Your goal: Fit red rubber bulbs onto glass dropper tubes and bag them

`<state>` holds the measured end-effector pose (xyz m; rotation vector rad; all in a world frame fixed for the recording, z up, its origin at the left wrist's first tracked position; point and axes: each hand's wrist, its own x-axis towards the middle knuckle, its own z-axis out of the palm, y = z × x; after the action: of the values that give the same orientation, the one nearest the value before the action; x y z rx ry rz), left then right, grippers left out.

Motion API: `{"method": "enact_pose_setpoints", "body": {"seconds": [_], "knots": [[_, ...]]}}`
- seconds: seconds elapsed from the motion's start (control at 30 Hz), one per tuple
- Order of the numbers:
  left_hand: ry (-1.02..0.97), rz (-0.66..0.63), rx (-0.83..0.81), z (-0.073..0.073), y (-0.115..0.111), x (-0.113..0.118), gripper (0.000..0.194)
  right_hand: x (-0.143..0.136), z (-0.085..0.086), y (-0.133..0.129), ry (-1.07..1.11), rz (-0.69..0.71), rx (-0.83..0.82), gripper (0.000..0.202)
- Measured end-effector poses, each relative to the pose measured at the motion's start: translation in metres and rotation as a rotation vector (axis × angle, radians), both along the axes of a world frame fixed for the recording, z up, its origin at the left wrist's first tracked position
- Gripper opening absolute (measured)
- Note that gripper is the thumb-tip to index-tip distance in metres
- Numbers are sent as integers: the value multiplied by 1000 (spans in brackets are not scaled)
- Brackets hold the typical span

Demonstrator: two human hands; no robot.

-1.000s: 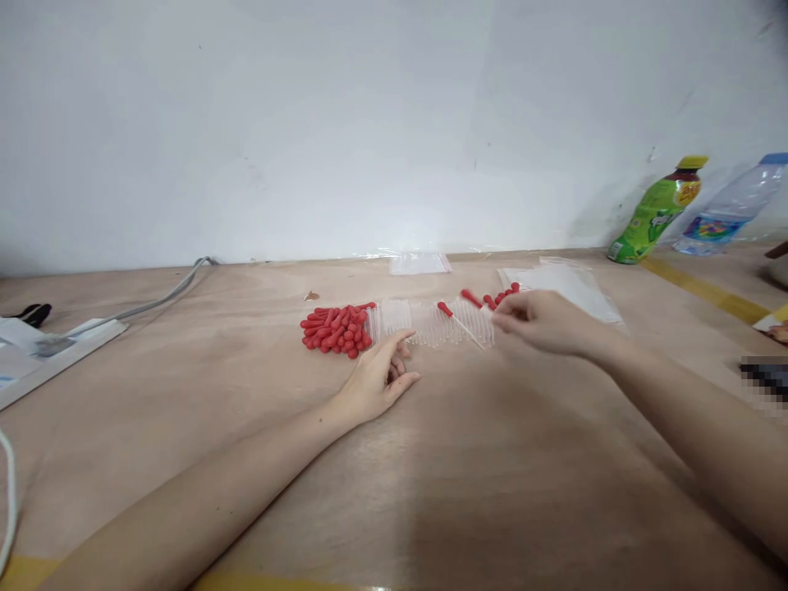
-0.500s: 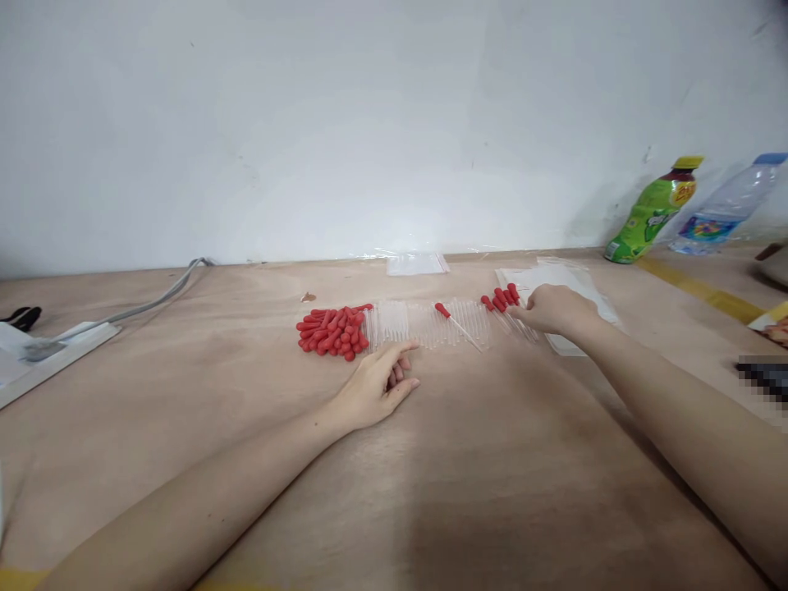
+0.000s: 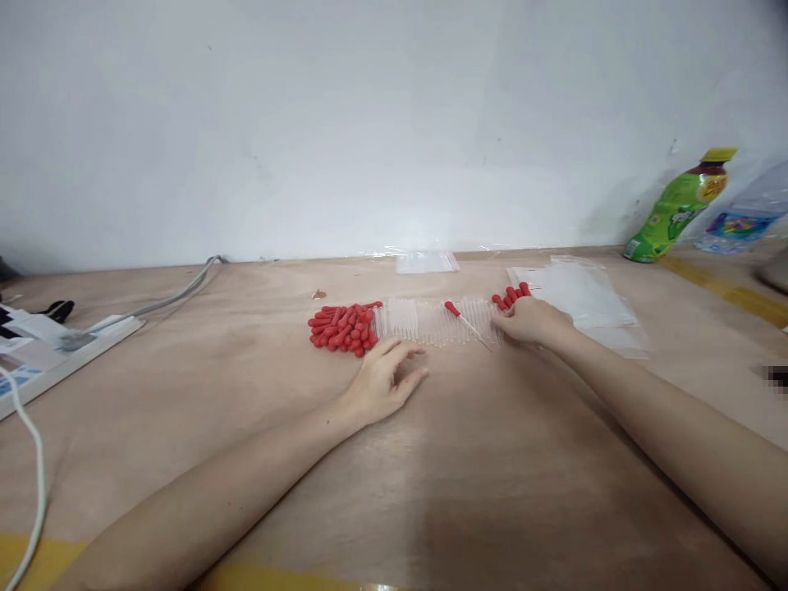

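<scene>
My left hand [image 3: 391, 384] rests on the wooden table, fingers apart and holding nothing, just in front of a row of clear glass tubes [image 3: 424, 322]. Left of the row lies a pile of red rubber bulbs [image 3: 341, 330]. One dropper [image 3: 452, 309] with a red bulb lies slantwise across the tubes. At the row's right end, my right hand [image 3: 533, 322] has its fingers bent together against the tubes; what they grip is hidden. Several finished droppers [image 3: 515, 293], red bulbs up, lie just behind it, their stems mostly covered by the hand.
Clear plastic bags [image 3: 584, 295] lie at the right, another bag [image 3: 428, 262] by the wall. A green drink bottle [image 3: 680, 209] and a water bottle [image 3: 742, 217] stand at the back right. A power strip [image 3: 111, 332] with cables is at the left.
My right hand has moved left, from beside the finished droppers to the right end of the tube row. The left hand's fingers have spread slightly. The view has shifted a little.
</scene>
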<state>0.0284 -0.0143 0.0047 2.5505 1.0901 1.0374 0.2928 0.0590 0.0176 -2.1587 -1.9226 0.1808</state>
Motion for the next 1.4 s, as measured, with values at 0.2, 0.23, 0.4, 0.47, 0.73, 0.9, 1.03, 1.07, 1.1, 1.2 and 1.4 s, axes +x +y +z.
{"method": "enact_pose_setpoints", "body": {"seconds": [0.2, 0.23, 0.4, 0.47, 0.73, 0.9, 1.03, 1.07, 1.1, 1.2, 1.4], "knots": [[228, 340, 66, 48, 66, -32, 14, -6, 5, -2, -4, -67, -130, 28], [315, 338, 7, 57, 83, -38, 15, -5, 6, -2, 3, -57, -136, 29], [671, 180, -405, 72, 153, -53, 28, 1, 7, -1, 52, -23, -132, 40], [699, 151, -475, 68, 167, -53, 29, 2, 6, -1, 47, -32, -96, 43], [594, 124, -514, 53, 177, -58, 20, -5, 6, -4, 127, -74, 133, 22], [349, 241, -299, 57, 162, -67, 28, -6, 5, -11, 301, 48, 359, 15], [-93, 207, -55, 58, 121, -62, 37, -12, -4, -27, 359, 238, 479, 20], [-142, 141, -72, 54, 107, -58, 35, -15, -6, -32, 352, 286, 491, 22], [-207, 100, -91, 49, 92, -52, 30, -19, -9, -39, 335, 331, 503, 24], [-344, -6, -271, 27, 49, -30, 22, -33, -13, -58, 277, 490, 537, 24], [-497, -88, -640, 0, 5, 1, 15, -48, -12, -80, 210, 741, 572, 18]]}}
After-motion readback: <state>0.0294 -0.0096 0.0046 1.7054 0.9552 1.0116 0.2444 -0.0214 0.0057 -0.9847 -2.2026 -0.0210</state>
